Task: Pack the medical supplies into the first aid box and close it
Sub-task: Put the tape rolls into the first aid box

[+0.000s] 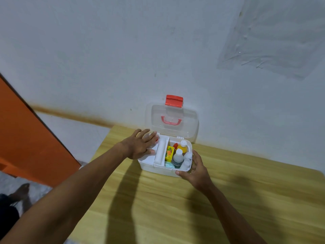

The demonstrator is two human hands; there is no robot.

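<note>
Wooden table (pixel 228 199) is carrying the open first aid box (pixel 158 169) against the wall. Left hand (pixel 140 147) is lying spread on its white tray (pixel 161 152); right hand (pixel 197 169) is cupping, fingers loose, its right corner. Light, rigid plastic probably; the clear lid (pixel 172 120) looks best gripped at its red latch (pixel 174 101).

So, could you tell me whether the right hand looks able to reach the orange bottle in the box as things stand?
Probably yes. The lid stands open against the wall, the orange bottle stands upright with its white cap exposed, and the right hand rests at the box's near right corner. Only the clear bottles stand between them.
</note>
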